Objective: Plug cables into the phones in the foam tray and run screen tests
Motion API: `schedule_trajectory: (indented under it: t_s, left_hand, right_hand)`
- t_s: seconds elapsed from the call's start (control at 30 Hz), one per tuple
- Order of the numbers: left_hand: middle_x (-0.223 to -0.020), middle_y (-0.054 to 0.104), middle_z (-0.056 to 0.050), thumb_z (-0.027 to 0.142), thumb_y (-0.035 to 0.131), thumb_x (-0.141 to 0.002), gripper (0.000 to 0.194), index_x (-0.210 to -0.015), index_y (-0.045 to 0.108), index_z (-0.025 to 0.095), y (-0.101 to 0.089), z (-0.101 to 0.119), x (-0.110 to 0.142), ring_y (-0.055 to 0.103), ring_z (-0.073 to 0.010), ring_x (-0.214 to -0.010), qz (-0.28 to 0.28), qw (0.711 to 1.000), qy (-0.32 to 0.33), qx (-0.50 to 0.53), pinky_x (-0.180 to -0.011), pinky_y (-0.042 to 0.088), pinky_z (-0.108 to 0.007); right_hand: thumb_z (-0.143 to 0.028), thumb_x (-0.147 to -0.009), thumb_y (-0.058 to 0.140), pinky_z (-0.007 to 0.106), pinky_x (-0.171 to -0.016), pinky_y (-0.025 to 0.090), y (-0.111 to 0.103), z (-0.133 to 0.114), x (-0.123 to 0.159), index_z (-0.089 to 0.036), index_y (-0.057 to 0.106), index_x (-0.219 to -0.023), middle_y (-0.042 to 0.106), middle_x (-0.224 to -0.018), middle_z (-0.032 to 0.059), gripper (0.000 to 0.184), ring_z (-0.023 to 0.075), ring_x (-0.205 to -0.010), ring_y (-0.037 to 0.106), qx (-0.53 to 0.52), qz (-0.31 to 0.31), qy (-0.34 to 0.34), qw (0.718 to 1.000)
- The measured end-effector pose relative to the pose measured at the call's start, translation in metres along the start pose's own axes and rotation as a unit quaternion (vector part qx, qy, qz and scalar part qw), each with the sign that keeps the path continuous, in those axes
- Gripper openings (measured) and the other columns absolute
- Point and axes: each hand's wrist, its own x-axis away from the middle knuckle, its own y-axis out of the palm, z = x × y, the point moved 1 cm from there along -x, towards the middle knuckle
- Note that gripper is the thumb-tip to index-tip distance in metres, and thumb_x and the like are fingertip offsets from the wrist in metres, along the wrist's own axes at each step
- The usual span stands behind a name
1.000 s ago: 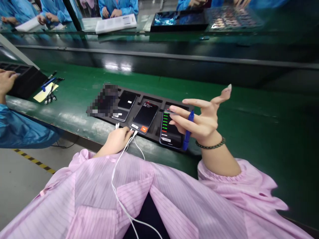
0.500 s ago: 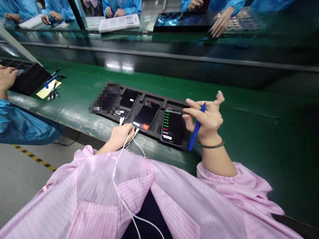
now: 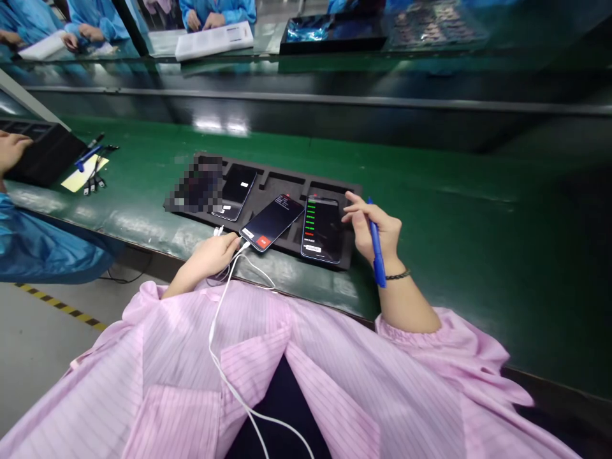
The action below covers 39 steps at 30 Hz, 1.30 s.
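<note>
My left hand [image 3: 215,254] is closed at the bench's front edge around a white cable, its plug [image 3: 218,231] poking out above the fingers. Its fingertips meet the lower left corner of the middle phone [image 3: 272,222], which lies askew over the black foam tray [image 3: 287,185] with a second white plug [image 3: 245,246] at its lower end. In my right hand [image 3: 380,233] is a blue pen [image 3: 376,248], gripped beside the right phone [image 3: 321,229], whose screen lists green and red lines. Another dark phone [image 3: 236,191] lies in the tray further left.
Pixelation covers the tray's left end. Left on the green bench [image 3: 454,210] lie a yellow paper [image 3: 79,182], pens and black cables [image 3: 94,185]. A co-worker's hand [image 3: 14,150] rests at a black tray [image 3: 48,153]. Across the divider, people in blue work near a white tray [image 3: 215,41].
The middle phone has turned clockwise and shifted left at its lower end. My left hand has drawn slightly left with the plug. My right hand has lowered its raised finger, and the pen stands steeper.
</note>
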Motion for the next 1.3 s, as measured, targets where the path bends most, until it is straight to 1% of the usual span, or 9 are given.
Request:
schedule_trajectory:
  t_s: [0.23, 0.37, 0.43, 0.5, 0.57, 0.7, 0.83, 1.0, 1.3]
  left_hand:
    - [-0.102, 0.073, -0.014, 0.029, 0.037, -0.102, 0.029, -0.115, 0.06, 0.016, -0.01, 0.005, 0.012, 0.069, -0.031, -0.096, 0.044, 0.994, -0.084, -0.05, -0.079, 0.048, -0.036]
    - [-0.085, 0.072, -0.009, 0.033, 0.038, -0.1, 0.032, -0.116, 0.061, 0.017, -0.031, 0.006, 0.044, 0.069, -0.0273, -0.08, 0.115, 0.99, -0.086, 0.003, -0.077, 0.05, -0.036]
    - [-0.075, 0.07, -0.005, 0.04, 0.044, -0.097, 0.031, -0.107, 0.064, 0.019, -0.032, 0.018, 0.055, 0.066, -0.0213, -0.07, 0.025, 0.989, 0.027, 0.142, -0.072, 0.05, -0.031]
    - [-0.067, 0.066, -0.003, 0.047, 0.054, -0.092, 0.03, -0.087, 0.064, 0.019, -0.021, 0.038, 0.055, 0.061, -0.0164, -0.061, -0.139, 0.949, 0.115, 0.259, -0.063, 0.047, -0.027]
    - [-0.056, 0.057, 0.001, 0.052, 0.061, -0.089, 0.037, -0.072, 0.056, 0.019, -0.002, 0.059, 0.043, 0.05, -0.0115, -0.05, -0.225, 0.906, 0.122, 0.337, -0.053, 0.04, -0.023]
    - [-0.047, 0.043, 0.007, 0.048, 0.051, -0.098, 0.035, -0.078, 0.053, 0.019, 0.041, 0.087, 0.009, 0.032, -0.0078, -0.04, -0.169, 0.87, 0.046, 0.461, -0.044, 0.026, -0.022]
    - [-0.055, 0.057, 0.002, 0.03, 0.048, -0.1, 0.027, -0.079, 0.059, 0.017, 0.069, 0.102, -0.004, 0.046, -0.0099, -0.048, -0.201, 0.886, 0.057, 0.414, -0.052, 0.036, -0.023]
    - [-0.056, 0.059, 0.003, 0.023, 0.044, -0.1, 0.026, -0.081, 0.06, 0.016, 0.081, 0.11, -0.01, 0.053, -0.0116, -0.053, -0.14, 0.921, 0.068, 0.358, -0.061, 0.04, -0.024]
    - [-0.053, 0.058, 0.005, 0.024, 0.047, -0.1, 0.028, -0.073, 0.05, 0.019, 0.09, 0.106, -0.01, 0.056, -0.0118, -0.052, -0.076, 0.928, 0.095, 0.353, -0.063, 0.042, -0.024]
  right_hand:
    - [-0.04, -0.093, 0.064, 0.052, -0.105, 0.055, -0.002, -0.002, 0.009, -0.024, 0.07, -0.093, 0.077, -0.108, 0.0093, 0.017, 0.0299, -0.107, 0.073, 0.039, -0.01, -0.067, 0.997]
    - [-0.039, -0.09, 0.068, 0.057, -0.116, 0.045, -0.007, -0.004, 0.012, -0.025, 0.069, -0.096, 0.074, -0.121, 0.0099, 0.015, 0.0294, -0.105, 0.074, 0.069, -0.029, -0.092, 0.993]
    - [-0.036, -0.093, 0.063, 0.057, -0.116, 0.045, -0.008, -0.005, 0.011, -0.025, 0.069, -0.096, 0.077, -0.108, 0.0078, 0.013, 0.03, -0.109, 0.073, 0.048, -0.023, -0.075, 0.996]
    - [-0.037, -0.095, 0.06, 0.057, -0.114, 0.046, -0.006, -0.007, 0.011, -0.025, 0.068, -0.094, 0.077, -0.092, 0.0059, 0.015, 0.0314, -0.112, 0.071, 0.013, -0.018, -0.061, 0.998]
    - [-0.041, -0.096, 0.057, 0.058, -0.111, 0.048, -0.003, -0.011, 0.012, -0.024, 0.068, -0.092, 0.075, -0.081, 0.0052, 0.02, 0.0322, -0.114, 0.07, -0.031, -0.025, -0.045, 0.998]
    - [-0.046, -0.099, 0.052, 0.053, -0.106, 0.054, 0.003, -0.015, 0.015, -0.026, 0.066, -0.087, 0.071, -0.068, 0.0023, 0.027, 0.0298, -0.112, 0.071, -0.073, -0.092, -0.017, 0.993]
    - [-0.048, -0.101, 0.049, 0.049, -0.103, 0.056, 0.004, -0.007, 0.012, -0.026, 0.064, -0.083, 0.071, -0.068, 0.003, 0.032, 0.029, -0.113, 0.071, -0.004, -0.079, 0.003, 0.997]
    - [-0.05, -0.1, 0.05, 0.048, -0.1, 0.058, 0.003, -0.002, 0.008, -0.026, 0.061, -0.083, 0.071, -0.068, 0.0038, 0.031, 0.0296, -0.115, 0.07, 0.021, -0.055, 0.015, 0.998]
    - [-0.051, -0.101, 0.046, 0.052, -0.109, 0.053, 0.005, -0.013, 0.008, -0.025, 0.06, -0.08, 0.076, -0.091, 0.0057, 0.036, 0.0289, -0.118, 0.068, 0.033, -0.072, 0.004, 0.997]
